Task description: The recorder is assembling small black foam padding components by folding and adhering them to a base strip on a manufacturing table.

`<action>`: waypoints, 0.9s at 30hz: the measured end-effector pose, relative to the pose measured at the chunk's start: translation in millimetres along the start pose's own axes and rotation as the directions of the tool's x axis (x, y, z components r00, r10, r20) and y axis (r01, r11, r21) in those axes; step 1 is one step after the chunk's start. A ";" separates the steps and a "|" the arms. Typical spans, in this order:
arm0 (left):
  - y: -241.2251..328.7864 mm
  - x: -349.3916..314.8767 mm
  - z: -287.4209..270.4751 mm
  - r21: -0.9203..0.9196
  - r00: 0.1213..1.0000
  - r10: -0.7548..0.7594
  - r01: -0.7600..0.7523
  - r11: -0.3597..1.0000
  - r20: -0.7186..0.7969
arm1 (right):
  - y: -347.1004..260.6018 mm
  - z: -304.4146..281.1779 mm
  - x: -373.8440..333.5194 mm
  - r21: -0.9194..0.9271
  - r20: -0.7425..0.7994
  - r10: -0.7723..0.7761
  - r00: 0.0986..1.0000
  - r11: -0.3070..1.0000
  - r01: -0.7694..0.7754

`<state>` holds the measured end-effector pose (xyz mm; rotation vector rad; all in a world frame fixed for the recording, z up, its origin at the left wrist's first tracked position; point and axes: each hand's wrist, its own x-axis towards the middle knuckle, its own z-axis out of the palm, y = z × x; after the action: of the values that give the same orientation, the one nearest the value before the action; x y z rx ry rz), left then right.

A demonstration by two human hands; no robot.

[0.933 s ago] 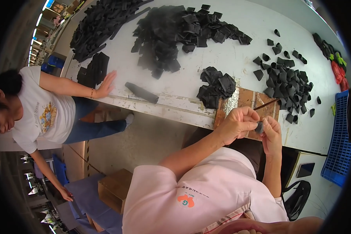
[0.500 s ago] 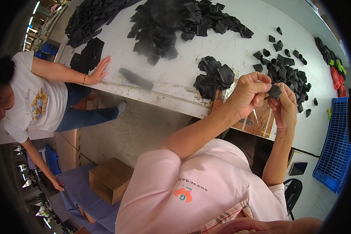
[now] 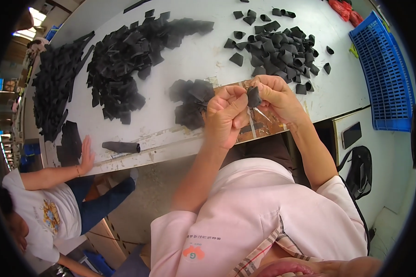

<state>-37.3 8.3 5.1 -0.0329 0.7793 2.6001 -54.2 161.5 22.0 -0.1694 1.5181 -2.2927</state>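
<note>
My left hand (image 3: 225, 116) and my right hand (image 3: 278, 99) meet over a brown board (image 3: 275, 123) at the table's near edge. Between them is a small folded black fabric piece (image 3: 254, 97). The right thumb and fingers pinch it from the right; the left fingertips are closed at its left edge. A thin, pale, pointed sliver (image 3: 263, 114) shows just below the piece; what it is I cannot make out. Left of my left hand lies a small pile of flat black pieces (image 3: 189, 104). Beyond my right hand is a heap of curled black loops (image 3: 284, 51).
Larger piles of black pieces (image 3: 120, 69) and black strips (image 3: 55, 87) cover the table's left. A rolled black strip (image 3: 120, 147) lies by the front edge. At the left a person rests a hand (image 3: 86, 156) on the table. A blue basket (image 3: 386, 74) stands at the right.
The view has swung to the right, so the table and piles appear farther left. Both hands stay together at the black piece, now lower over the brown board.
</note>
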 end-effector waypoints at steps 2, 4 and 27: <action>1.8 1.3 1.0 -0.032 0.999 0.018 -0.017 0.999 0.032 | -7.5 3.3 -1.6 -0.070 -0.011 -0.010 1.000 0.998 0.010; 8.2 2.7 6.9 -0.179 0.986 -0.028 0.057 0.982 0.164 | -14.4 5.0 -2.2 -0.140 -0.016 -0.052 0.999 0.989 0.049; 6.5 -0.2 32.4 0.694 0.792 0.584 -0.523 0.495 0.180 | -6.8 21.9 -22.5 -0.853 0.104 -0.653 0.750 0.329 0.405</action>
<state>-36.6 20.6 35.8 0.4263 2.1063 2.6200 -28.5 153.5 39.5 -0.7731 3.0332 -1.7193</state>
